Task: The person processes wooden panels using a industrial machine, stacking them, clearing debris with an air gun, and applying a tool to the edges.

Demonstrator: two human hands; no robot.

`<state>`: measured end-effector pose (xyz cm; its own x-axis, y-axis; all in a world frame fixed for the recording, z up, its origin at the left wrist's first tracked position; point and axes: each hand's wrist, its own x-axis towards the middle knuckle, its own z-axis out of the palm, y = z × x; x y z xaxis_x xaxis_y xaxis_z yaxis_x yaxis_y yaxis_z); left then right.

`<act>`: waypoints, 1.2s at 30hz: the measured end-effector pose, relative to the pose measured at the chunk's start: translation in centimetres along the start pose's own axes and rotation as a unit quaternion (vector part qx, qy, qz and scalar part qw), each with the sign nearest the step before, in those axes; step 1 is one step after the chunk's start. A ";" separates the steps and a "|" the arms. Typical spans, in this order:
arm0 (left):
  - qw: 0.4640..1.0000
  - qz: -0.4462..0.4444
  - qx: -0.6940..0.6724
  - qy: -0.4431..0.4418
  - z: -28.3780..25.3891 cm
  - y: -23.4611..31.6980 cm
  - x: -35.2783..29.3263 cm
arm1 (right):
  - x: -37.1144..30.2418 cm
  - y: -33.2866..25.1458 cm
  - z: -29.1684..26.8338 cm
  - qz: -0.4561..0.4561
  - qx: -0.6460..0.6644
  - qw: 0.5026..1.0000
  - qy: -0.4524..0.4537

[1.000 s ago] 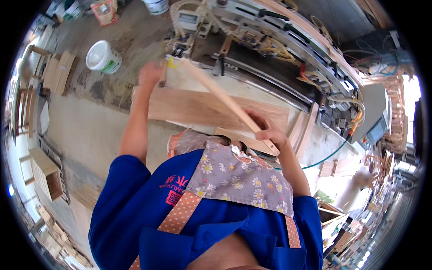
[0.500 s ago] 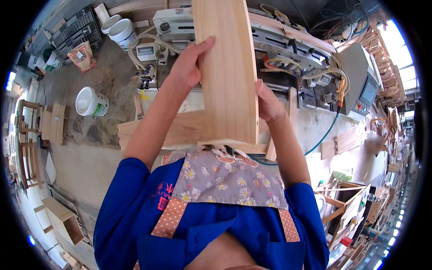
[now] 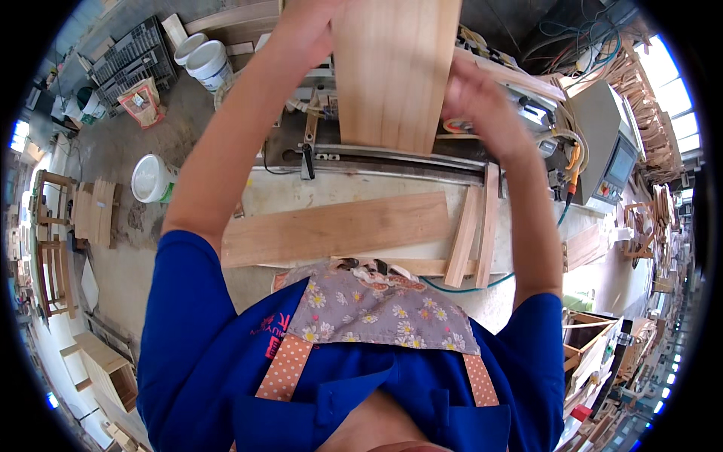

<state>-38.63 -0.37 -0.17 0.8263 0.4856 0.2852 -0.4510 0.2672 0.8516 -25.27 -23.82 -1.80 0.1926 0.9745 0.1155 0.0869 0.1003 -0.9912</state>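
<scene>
A wide, pale wooden board (image 3: 392, 83) is held out in front of me, above the metal rails of a machine (image 3: 376, 160). My left hand (image 3: 310, 32) grips the board's left edge near the top of the view, with its fingertips hidden. At the right edge, my right hand (image 3: 476, 94) is slightly blurred, its thumb side against the wood and its other fingers mostly out of sight. Nearer to me, a second wooden board (image 3: 339, 226) lies flat on a pale worktop (image 3: 301, 194). Two narrow wooden strips (image 3: 462, 237) lie to its right.
A grey control box with a screen (image 3: 614, 154) stands to the right, with hoses beside it. A black-handled clamp (image 3: 307, 160) sits on the rail. White buckets (image 3: 207, 62), a paper sack (image 3: 141, 103) and stacked wood (image 3: 95, 211) stand at left.
Both hands have carried the board forward, away from my body and over the machine. The board and strips on the worktop now show more fully.
</scene>
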 end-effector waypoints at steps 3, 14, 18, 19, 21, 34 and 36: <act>0.995 0.083 0.030 -0.039 2.7 2.2 4.3 | 5.5 -4.0 -2.2 -0.097 -0.150 0.978 0.108; 0.802 0.068 0.593 -0.023 -4.5 0.9 14.9 | 19.7 1.9 -9.6 -0.109 -0.119 0.974 0.160; 0.860 0.007 0.509 -0.016 -9.8 -4.5 16.7 | 22.2 7.0 -10.8 -0.027 -0.156 0.975 0.157; 0.869 -0.023 0.494 -0.004 -10.6 -5.7 16.3 | 22.5 7.4 -10.7 -0.026 -0.147 0.976 0.160; 0.882 -0.059 0.468 0.004 -11.4 -6.6 15.6 | 22.9 7.7 -10.5 -0.041 -0.124 0.977 0.171; 0.904 -0.127 0.403 -0.065 -13.8 -8.8 15.1 | 22.6 6.9 -10.7 0.053 -0.203 0.973 0.093; 0.904 -0.138 0.398 -0.074 -13.8 -9.1 14.6 | 22.7 7.9 -10.3 0.118 -0.227 0.965 0.056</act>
<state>-27.13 15.79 -9.80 0.9332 0.3590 0.0192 0.1160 -0.3514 0.9290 -10.15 -2.96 -6.30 0.3606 0.9294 -0.0784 0.4416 -0.2442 -0.8633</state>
